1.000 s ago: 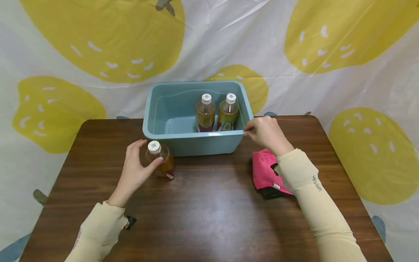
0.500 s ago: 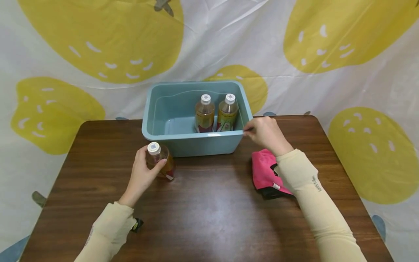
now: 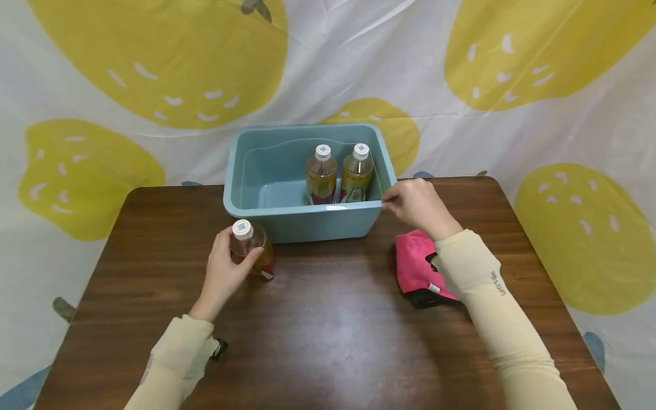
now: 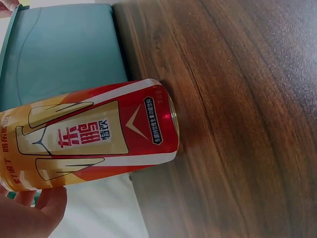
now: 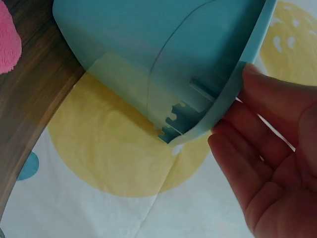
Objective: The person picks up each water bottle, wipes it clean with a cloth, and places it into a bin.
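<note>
With thumb and fingers around its upper part, my left hand (image 3: 221,279) grips a drink bottle (image 3: 263,256) that has a white cap. The bottle stands upright on the table at the front left of a blue plastic bin (image 3: 318,225); its red and gold label (image 4: 84,134) fills much of the left wrist view. At the bin's front right corner my right hand (image 3: 420,208) pinches the rim (image 5: 233,91) between thumb and fingers. Inside the bin, two similar capped bottles, one left (image 3: 322,179) and one right (image 3: 356,176), stand side by side at the right end.
A folded pink cloth item (image 3: 415,262) with a black part lies under the right forearm, partly hidden by it. The brown wooden table (image 3: 318,330) ends at a white curtain (image 3: 205,154) with yellow fruit prints. A small dark object (image 3: 219,349) shows beside the left sleeve.
My left hand has moved right and its fingers have come around the bottle, which stays in place. The right hand keeps its hold on the bin's corner.
</note>
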`<state>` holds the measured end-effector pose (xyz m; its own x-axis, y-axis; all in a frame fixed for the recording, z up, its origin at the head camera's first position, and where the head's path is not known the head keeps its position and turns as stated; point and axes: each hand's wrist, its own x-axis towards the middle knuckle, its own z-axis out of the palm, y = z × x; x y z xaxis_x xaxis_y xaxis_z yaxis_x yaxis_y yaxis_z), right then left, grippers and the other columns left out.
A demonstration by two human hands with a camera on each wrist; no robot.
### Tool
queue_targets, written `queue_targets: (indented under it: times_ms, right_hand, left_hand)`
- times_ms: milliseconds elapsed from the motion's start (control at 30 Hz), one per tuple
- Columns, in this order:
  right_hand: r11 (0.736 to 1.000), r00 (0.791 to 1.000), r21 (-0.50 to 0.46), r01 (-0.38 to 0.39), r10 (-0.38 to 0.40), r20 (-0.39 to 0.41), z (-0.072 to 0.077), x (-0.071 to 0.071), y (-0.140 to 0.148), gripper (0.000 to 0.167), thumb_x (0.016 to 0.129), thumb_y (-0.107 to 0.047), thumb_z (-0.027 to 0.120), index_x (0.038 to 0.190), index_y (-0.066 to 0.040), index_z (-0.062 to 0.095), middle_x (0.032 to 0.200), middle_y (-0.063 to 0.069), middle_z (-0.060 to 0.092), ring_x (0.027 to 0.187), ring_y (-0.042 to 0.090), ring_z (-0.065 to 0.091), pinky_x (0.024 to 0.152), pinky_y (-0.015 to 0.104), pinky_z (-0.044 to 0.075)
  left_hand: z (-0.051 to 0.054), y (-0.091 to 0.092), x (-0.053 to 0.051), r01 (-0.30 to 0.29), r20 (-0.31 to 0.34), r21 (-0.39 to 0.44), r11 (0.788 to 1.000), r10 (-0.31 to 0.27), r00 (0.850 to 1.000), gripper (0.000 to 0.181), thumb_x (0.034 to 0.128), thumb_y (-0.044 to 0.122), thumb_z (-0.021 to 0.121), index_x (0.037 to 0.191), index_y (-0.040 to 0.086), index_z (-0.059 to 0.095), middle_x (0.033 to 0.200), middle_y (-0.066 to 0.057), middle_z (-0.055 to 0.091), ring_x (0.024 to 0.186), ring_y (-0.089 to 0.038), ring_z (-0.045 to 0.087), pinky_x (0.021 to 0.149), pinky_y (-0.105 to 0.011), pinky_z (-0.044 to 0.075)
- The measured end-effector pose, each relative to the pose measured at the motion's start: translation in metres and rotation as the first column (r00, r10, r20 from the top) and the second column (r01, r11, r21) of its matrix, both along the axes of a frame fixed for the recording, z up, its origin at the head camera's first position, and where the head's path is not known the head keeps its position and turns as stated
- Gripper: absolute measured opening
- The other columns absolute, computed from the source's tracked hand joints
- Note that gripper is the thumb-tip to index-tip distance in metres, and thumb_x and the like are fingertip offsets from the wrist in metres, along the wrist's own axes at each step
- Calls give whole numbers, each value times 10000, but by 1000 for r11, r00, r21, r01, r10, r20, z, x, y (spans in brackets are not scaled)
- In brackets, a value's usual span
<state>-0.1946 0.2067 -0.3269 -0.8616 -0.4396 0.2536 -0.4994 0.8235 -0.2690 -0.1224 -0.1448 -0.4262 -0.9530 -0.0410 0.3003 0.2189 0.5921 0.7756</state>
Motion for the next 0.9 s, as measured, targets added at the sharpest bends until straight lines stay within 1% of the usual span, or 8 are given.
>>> queue_targets:
  times_ms: [167, 267, 367, 500, 600, 667, 800, 900]
  right_hand:
    - [999, 997, 14, -38, 37, 74, 6, 1, 5, 187, 750, -87, 722, 929, -35, 708, 861, 86, 690, 771, 226, 636, 701, 371, 498]
    - [999, 996, 21, -40, 38, 80, 10, 6, 11, 262, 751, -98, 725, 1001, -34, 681, 929, 85, 680, 828, 233, 629, 735, 375, 492]
    - [999, 998, 40, -15, 12, 65, 14, 13, 19, 334, 761, -113, 716, 1076, -25, 646, 1013, 105, 663, 924, 269, 611, 780, 409, 479]
    - [994, 990, 91, 57, -68, 124, 15, 26, 30, 464, 793, -167, 690, 1212, -18, 558, 1158, 158, 598, 1054, 316, 557, 827, 460, 457]
    - [986, 971, 127, 109, -133, 200, 9, 37, 40, 555, 804, -218, 681, 1281, -12, 487, 1229, 198, 541, 1106, 347, 517, 846, 491, 443]
    - [981, 952, 140, 136, -169, 255, 1, 43, 47, 600, 801, -241, 682, 1305, -5, 455, 1253, 217, 514, 1123, 369, 496, 849, 512, 436]
    - [973, 901, 156, 173, -220, 374, -21, 51, 58, 667, 794, -268, 688, 1323, 29, 411, 1262, 251, 489, 1137, 414, 465, 861, 540, 423]
    - [966, 867, 171, 194, -250, 430, -37, 55, 63, 689, 794, -281, 683, 1324, 48, 391, 1237, 269, 498, 1107, 428, 480, 861, 547, 419]
  left_hand:
    - [2, 0, -1, 5, 14, -19, 1000, -4, 1000, 616, 757, 209, 724, 1216, -56, 410, 1112, -216, 477, 1000, -338, 467, 822, -457, 389]
    - [4, 1, -1, 12, 30, -29, 1000, -11, 1000, 616, 759, 219, 722, 1215, -54, 409, 1105, -209, 475, 985, -327, 466, 812, -453, 390]
    - [4, 1, -1, 15, 32, -22, 1000, -15, 999, 610, 760, 217, 723, 1206, -57, 410, 1104, -205, 472, 992, -330, 464, 816, -446, 391]
    - [3, 1, 0, 13, 26, 1, 1000, -13, 1000, 599, 756, 198, 728, 1194, -60, 412, 1097, -207, 467, 986, -349, 466, 799, -442, 403]
    - [3, 1, 1, 11, 27, 2, 1000, -11, 1000, 596, 755, 193, 729, 1195, -55, 413, 1100, -207, 466, 986, -352, 469, 800, -439, 406]
    - [3, 1, 2, 9, 29, -3, 1000, -9, 1000, 598, 756, 200, 728, 1197, -53, 412, 1106, -206, 467, 997, -355, 470, 810, -436, 402]
    - [4, 1, 2, 7, 30, -13, 1000, -7, 1000, 599, 757, 210, 727, 1194, -55, 414, 1103, -206, 470, 992, -355, 470, 803, -428, 396]
    - [2, 1, 2, 10, 23, -23, 1000, -9, 1000, 594, 756, 202, 728, 1188, -62, 416, 1088, -207, 474, 967, -352, 472, 778, -422, 395]
